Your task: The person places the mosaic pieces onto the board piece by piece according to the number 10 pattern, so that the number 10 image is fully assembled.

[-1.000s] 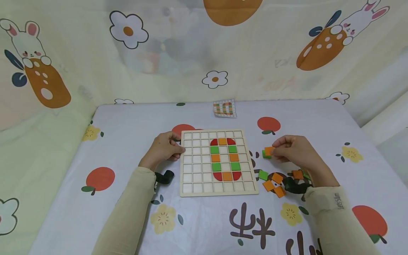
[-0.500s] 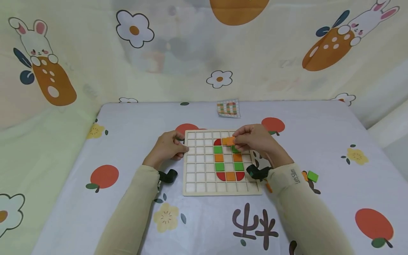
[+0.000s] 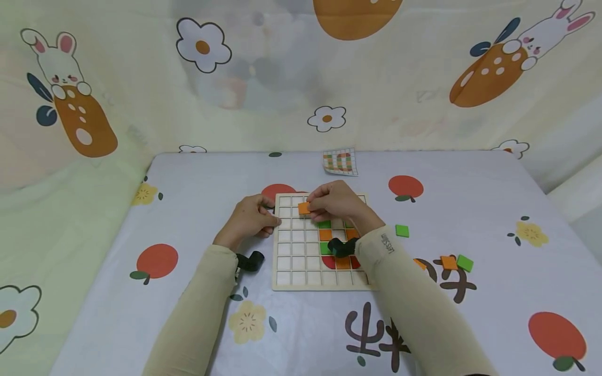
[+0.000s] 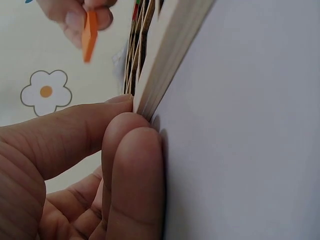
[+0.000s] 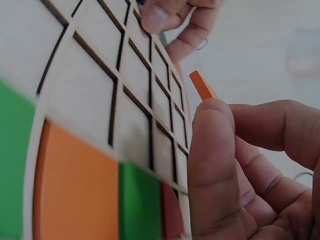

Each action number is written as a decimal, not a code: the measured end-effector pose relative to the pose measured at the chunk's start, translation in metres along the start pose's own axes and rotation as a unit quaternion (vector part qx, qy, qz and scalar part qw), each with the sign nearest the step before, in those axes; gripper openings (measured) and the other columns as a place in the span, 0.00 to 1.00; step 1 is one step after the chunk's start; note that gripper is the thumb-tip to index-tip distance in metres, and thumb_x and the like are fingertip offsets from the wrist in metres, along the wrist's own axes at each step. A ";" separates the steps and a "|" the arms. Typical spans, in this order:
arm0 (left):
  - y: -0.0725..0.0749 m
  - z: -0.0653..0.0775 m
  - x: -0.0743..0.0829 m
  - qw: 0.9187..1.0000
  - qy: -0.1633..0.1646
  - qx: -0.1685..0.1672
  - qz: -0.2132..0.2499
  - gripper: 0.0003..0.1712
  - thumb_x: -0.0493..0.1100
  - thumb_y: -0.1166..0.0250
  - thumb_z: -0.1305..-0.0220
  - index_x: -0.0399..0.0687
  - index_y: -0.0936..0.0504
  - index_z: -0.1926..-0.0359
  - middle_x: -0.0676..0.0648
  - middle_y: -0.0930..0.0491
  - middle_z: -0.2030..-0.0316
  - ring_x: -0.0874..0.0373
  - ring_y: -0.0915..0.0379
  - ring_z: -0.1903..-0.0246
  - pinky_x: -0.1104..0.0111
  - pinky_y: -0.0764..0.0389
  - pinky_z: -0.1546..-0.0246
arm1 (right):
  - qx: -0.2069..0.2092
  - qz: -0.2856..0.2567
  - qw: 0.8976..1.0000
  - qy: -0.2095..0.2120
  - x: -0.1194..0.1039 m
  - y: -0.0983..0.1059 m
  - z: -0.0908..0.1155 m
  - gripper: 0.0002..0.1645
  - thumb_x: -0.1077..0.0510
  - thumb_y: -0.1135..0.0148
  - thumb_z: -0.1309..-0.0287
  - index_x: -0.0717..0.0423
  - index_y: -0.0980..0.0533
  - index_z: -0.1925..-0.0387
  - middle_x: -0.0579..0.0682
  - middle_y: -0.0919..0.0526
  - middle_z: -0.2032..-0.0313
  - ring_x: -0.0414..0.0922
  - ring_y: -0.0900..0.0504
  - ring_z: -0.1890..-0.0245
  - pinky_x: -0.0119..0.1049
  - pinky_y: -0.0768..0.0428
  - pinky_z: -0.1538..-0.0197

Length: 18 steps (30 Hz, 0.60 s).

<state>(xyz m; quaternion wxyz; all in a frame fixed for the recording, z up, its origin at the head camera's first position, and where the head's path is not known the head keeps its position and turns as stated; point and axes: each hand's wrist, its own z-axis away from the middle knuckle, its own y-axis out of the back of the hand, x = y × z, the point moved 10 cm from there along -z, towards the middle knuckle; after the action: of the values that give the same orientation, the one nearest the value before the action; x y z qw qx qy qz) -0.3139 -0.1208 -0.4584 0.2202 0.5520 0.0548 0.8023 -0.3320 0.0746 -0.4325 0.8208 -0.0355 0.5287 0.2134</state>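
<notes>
A wooden grid board (image 3: 298,280) lies on the table, with red, orange and green pieces set in some of its cells. My left hand (image 3: 246,219) pinches the board's left edge between thumb and fingers, as the left wrist view shows. Over the upper left cells, my right hand (image 3: 338,201) pinches an orange square tile (image 3: 303,209) by its edge. In the right wrist view that orange tile (image 5: 202,86) is held clear of the board. The right hand and forearm hide part of the board's right side.
A green tile (image 3: 402,231) lies right of the board. Farther right are an orange tile (image 3: 449,262) and another green tile (image 3: 465,263), with one more orange piece partly behind the right sleeve. A small pattern card (image 3: 340,162) lies behind the board.
My right hand has picked up the orange tile from the loose pieces at the right and carried it leftward across the board to its upper left. The left hand stays at the board's edge.
</notes>
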 end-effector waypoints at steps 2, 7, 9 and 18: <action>0.000 0.000 -0.001 1.000 0.003 0.001 -0.001 0.25 0.36 0.24 0.38 0.41 0.23 0.42 0.44 0.20 0.66 0.57 0.21 0.77 0.71 0.14 0.72 | -0.001 0.000 1.000 -0.002 -0.001 -0.006 -0.004 0.11 0.66 0.32 0.35 0.66 0.19 0.53 0.55 0.13 0.69 0.44 0.13 0.75 0.36 0.10 0.63; 0.001 0.000 -0.001 1.000 0.005 0.003 -0.003 0.26 0.36 0.24 0.38 0.42 0.23 0.42 0.44 0.19 0.67 0.57 0.21 0.77 0.71 0.14 0.72 | 0.003 0.005 1.000 -0.008 -0.001 -0.018 -0.013 0.10 0.65 0.32 0.34 0.65 0.18 0.54 0.54 0.13 0.71 0.42 0.14 0.76 0.35 0.11 0.64; 0.002 0.000 -0.001 1.000 0.003 0.002 -0.001 0.26 0.36 0.24 0.38 0.41 0.23 0.42 0.44 0.19 0.68 0.58 0.21 0.77 0.71 0.14 0.73 | 0.005 0.004 1.000 -0.012 -0.001 -0.022 -0.016 0.09 0.65 0.32 0.34 0.65 0.18 0.54 0.54 0.13 0.72 0.42 0.14 0.77 0.34 0.11 0.65; 0.001 -0.001 0.000 1.000 -0.005 -0.005 0.006 0.26 0.35 0.24 0.39 0.40 0.24 0.42 0.43 0.18 0.68 0.57 0.20 0.77 0.69 0.12 0.71 | 0.002 -0.016 1.000 -0.018 -0.002 -0.036 -0.024 0.09 0.67 0.33 0.35 0.68 0.19 0.55 0.54 0.14 0.74 0.42 0.16 0.79 0.33 0.12 0.68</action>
<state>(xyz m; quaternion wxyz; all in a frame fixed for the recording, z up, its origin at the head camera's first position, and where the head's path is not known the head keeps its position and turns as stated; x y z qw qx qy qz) -0.3153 -0.1216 -0.4584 0.2185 0.5548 0.0460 0.8015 -0.3390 0.0346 -0.4472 0.8336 -0.0384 0.5137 0.1994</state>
